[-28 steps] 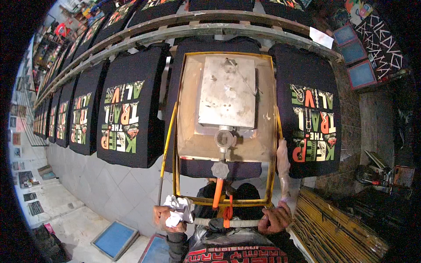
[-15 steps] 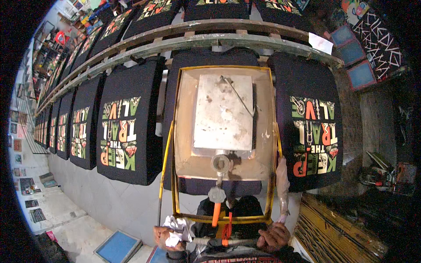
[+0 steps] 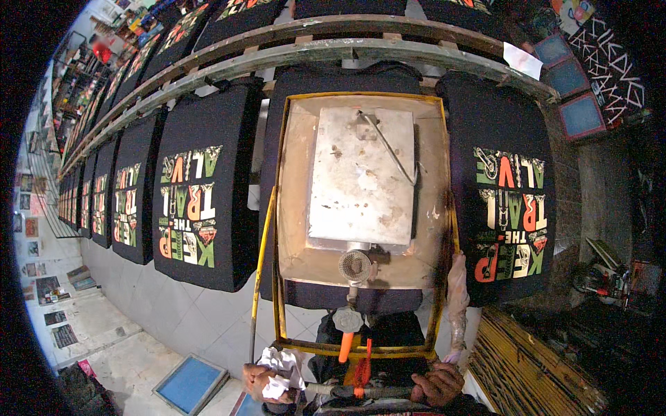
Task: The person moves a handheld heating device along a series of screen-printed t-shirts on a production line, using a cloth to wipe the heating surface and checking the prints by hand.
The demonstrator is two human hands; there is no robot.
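Observation:
My left hand [image 3: 257, 383] is closed on a crumpled white cloth [image 3: 283, 364] at the left end of a dark handle bar [image 3: 381, 392]. Around the right end of that bar, my right hand [image 3: 438, 383] is curled. Ahead stands a box-shaped gas heater with a stained pale metal top [image 3: 361, 180], set in a yellow metal frame [image 3: 262, 256]. It sits over a black T-shirt [image 3: 333, 84] stretched on a board, hiding most of it. A burner pipe with a round grey knob [image 3: 348, 319] and orange handle [image 3: 345, 347] points toward me; a red cord [image 3: 362, 371] hangs beside it.
Black shirts with colourful lettering lie on boards at left [image 3: 198, 125] and right [image 3: 489, 111]. A long rail [image 3: 319, 53] crosses behind them. Blue screens stand at far right [image 3: 581, 116] and on the floor at left [image 3: 189, 385]. Wooden slats [image 3: 531, 360] lie at lower right.
The view has shifted slightly, so the heater and right shirt appear farther right. Both hands stay on the bar, and the heater remains over the same shirt.

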